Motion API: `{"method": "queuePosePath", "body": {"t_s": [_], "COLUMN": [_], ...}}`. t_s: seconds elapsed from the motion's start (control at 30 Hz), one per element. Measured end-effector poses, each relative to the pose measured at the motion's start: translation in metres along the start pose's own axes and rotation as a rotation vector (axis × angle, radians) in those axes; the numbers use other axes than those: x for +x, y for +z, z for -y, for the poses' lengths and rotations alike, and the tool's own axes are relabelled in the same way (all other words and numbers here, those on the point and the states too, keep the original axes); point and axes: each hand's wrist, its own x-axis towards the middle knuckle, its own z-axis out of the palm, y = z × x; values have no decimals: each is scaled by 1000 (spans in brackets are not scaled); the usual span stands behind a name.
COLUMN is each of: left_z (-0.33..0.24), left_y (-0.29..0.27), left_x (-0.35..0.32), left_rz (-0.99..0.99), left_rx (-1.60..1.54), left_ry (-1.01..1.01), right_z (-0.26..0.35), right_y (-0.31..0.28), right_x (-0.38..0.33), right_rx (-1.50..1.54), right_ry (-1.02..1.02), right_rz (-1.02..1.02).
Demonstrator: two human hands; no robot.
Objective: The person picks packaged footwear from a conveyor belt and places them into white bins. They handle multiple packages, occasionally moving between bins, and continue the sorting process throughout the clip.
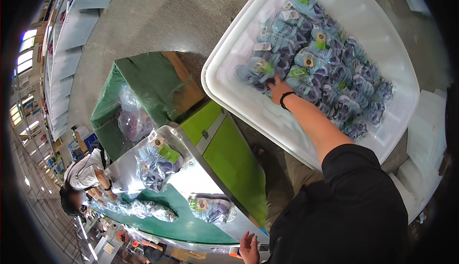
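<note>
My right hand, with a dark band at the wrist, reaches into a large white plastic tub. Its fingers are closed on a bagged pair of slippers at the tub's left side; this pair is blurred. Beside it lies a heap of similar slippers, light blue and purple plaid, in clear bags with green, tan and white tags. Low in the view, my left hand is held near the table's edge, fingers loosely curled and apart, with nothing visible in it.
A metal-edged table with a green belt carries bagged slippers and another bagged pair. Green-yellow panels form its side. A green cloth-covered bin stands beyond. Another person works across the belt.
</note>
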Motion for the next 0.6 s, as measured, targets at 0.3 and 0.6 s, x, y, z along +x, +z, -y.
{"method": "queuePosePath", "body": {"t_s": [0.3, 0.6], "left_z": [-7, 45], "left_y": [-29, -115], "left_x": [34, 91], "left_rz": [-25, -544], "left_rx": [-151, -32], "left_ry": [30, 430], "right_z": [-27, -141], "right_y": [-2, 58], "right_x": [-25, -136], "right_rx": [314, 816], "right_ry": [-185, -70], "right_rz": [-236, -482]}}
